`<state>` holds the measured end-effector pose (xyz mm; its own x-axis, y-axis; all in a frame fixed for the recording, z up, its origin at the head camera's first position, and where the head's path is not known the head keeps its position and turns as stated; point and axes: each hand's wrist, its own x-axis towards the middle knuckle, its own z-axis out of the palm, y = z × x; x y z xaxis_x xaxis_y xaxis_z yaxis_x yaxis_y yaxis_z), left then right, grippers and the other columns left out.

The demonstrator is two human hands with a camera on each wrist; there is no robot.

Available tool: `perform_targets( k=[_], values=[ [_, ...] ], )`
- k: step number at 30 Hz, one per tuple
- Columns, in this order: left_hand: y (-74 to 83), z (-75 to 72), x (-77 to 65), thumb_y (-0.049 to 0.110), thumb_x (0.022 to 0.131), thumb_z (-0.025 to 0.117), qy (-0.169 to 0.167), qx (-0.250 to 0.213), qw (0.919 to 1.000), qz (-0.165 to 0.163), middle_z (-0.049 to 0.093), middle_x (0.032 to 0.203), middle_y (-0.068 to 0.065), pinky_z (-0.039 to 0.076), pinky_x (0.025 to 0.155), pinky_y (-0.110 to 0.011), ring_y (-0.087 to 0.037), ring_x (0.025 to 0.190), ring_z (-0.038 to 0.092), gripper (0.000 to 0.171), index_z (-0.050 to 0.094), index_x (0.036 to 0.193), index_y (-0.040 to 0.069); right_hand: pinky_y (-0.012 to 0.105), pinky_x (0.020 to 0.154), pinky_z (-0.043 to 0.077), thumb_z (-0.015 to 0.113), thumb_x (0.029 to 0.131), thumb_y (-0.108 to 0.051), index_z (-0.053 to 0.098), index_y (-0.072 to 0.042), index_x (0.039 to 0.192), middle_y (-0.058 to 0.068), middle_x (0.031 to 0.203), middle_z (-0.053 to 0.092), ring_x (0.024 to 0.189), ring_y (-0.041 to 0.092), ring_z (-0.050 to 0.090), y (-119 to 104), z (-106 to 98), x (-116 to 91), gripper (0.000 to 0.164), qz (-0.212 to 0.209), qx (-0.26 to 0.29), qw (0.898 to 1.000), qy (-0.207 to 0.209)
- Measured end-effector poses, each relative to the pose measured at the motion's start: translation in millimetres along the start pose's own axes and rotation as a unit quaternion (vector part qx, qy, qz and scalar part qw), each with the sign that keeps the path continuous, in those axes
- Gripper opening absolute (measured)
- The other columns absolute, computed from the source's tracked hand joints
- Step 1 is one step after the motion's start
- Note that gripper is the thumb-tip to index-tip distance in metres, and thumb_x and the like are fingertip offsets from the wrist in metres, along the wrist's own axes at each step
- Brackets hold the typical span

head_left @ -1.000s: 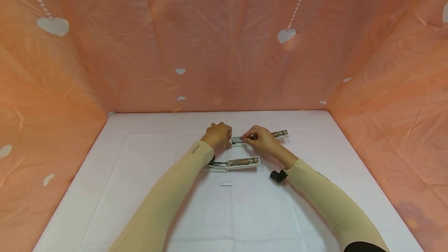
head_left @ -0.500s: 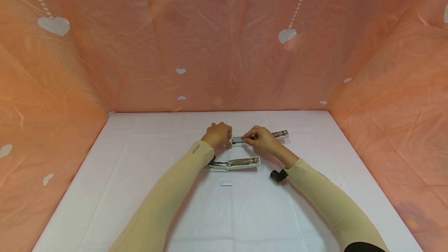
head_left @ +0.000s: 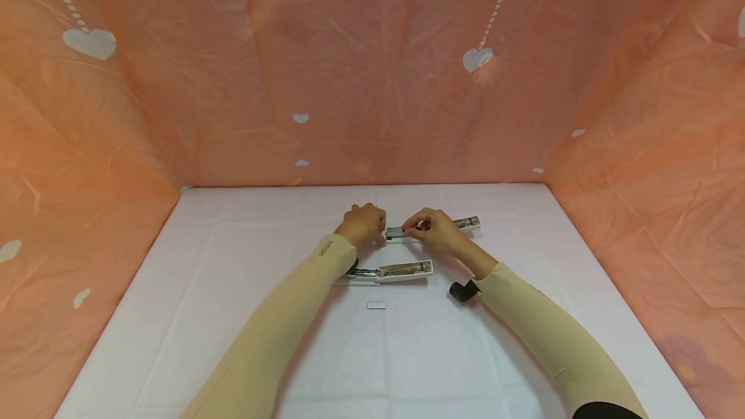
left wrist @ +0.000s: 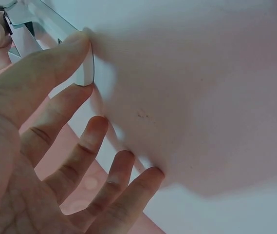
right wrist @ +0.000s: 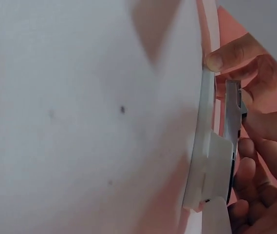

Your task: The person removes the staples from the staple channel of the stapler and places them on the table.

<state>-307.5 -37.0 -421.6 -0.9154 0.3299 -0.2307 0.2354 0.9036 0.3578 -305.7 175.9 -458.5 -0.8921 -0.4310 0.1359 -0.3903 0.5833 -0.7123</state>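
Observation:
Two white staplers lie opened out flat on the white table. At the far stapler (head_left: pixel 467 222), my left hand (head_left: pixel 363 224) pinches the end of the base between thumb and index finger; in the left wrist view its other fingers (left wrist: pixel 97 129) are spread along the table. My right hand (head_left: pixel 433 231) has thumb and index finger pinched at the stapler's grey metal magazine (right wrist: pixel 232 105), where a small dark part shows by the thumb. Whatever lies inside the magazine is hidden. Nearer, the second stapler (head_left: pixel 405 270) is partly covered by the left wrist.
A small strip of staples (head_left: pixel 376 305) lies on the table (head_left: pixel 442 354) in front of the near stapler. A black wrist camera (head_left: pixel 462 293) hangs under the right sleeve. Orange sheeting (head_left: pixel 372 83) with pale hearts encloses the back and both sides.
The right fingers shift slightly along the magazine of the far stapler. The left hand, the near stapler and the staple strip stay where they were.

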Motion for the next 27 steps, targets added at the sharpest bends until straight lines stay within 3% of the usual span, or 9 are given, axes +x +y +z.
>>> perform_targets(
  k=[14, 21, 27],
  values=[
    [-0.6, -0.3, 1.0, 0.02, 0.078, 0.088, 0.003, -0.004, 1.0, 0.001, 0.06, 0.096, -0.001, 0.04, 0.085, -0.041, -0.029, 0.096, 0.049, 0.027, 0.061, 0.08, 0.013, 0.03, 0.066, 0.047, 0.078, 0.089, -0.017, 0.073, -0.016, 0.091, -0.003, 0.087, 0.068, 0.075, 0.016, 0.058, -2.9, 4.3, 6.3, 0.005, -0.015, 0.0, 1.0, -0.001],
    [-1.4, 0.7, 2.4, 0.022, 0.077, 0.088, 0.001, -0.001, 1.0, 0.002, 0.06, 0.097, 0.0, 0.04, 0.086, -0.042, -0.031, 0.097, 0.049, 0.028, 0.062, 0.082, 0.014, 0.03, 0.068, 0.047, 0.078, 0.088, -0.016, 0.071, -0.011, 0.1, -0.001, 0.083, 0.064, 0.074, 0.015, 0.058, -3.1, 5.3, 7.8, 0.015, -0.013, -0.004, 1.0, 0.008],
    [-2.5, 2.1, 5.4, 0.023, 0.076, 0.089, 0.002, 0.001, 1.0, -0.004, 0.06, 0.093, 0.0, 0.04, 0.082, -0.041, -0.029, 0.094, 0.049, 0.029, 0.062, 0.082, 0.014, 0.028, 0.066, 0.046, 0.077, 0.088, -0.014, 0.075, -0.012, 0.097, -0.002, 0.083, 0.065, 0.073, 0.014, 0.057, -3.6, 5.9, 8.0, 0.009, -0.024, -0.025, 0.999, 0.007]
  ],
)
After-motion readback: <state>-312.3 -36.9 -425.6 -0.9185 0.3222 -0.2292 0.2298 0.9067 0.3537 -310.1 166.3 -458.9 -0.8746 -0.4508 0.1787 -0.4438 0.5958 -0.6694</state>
